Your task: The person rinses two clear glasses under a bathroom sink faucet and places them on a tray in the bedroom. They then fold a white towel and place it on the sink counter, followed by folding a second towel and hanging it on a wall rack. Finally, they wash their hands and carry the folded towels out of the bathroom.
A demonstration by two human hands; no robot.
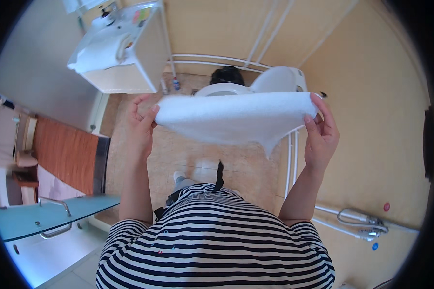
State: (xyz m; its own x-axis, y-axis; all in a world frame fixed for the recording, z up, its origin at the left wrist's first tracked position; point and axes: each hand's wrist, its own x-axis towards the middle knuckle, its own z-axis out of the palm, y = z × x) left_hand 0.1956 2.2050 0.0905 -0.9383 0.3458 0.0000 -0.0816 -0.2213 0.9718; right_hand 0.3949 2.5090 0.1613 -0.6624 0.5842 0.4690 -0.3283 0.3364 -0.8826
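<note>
A white towel is stretched out flat in front of me, held at chest height over the tiled floor. My left hand pinches its left edge between thumb and fingers. My right hand grips its right edge, fingers curled over the top. The towel sags in the middle, and a corner hangs down at the lower right. It hides part of the toilet behind it.
A white washbasin cabinet stands at the upper left. White pipes run along the beige wall. A shower mixer is fixed at the lower right. A glass door with a metal handle is at the lower left.
</note>
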